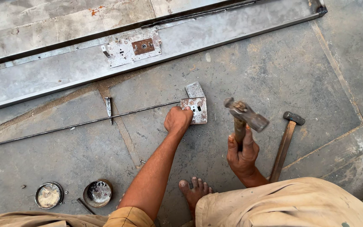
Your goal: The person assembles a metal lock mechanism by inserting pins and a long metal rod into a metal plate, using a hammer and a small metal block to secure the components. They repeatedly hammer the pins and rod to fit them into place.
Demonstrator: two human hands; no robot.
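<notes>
Big steel door frame lies along the floor's top edge. Mid-floor, left hand pins a small metal plate down, fingers curled on its edge. Right hand has fingers wrapped tight round a raised hammer. Spare hammer lies just right.

Open concrete flanks the work, clutter closer in

Bare floor lies free right of the bent plate; a long rod and chisel bar the left, a spare hammer lies right, two tins sit near the knee.
</notes>
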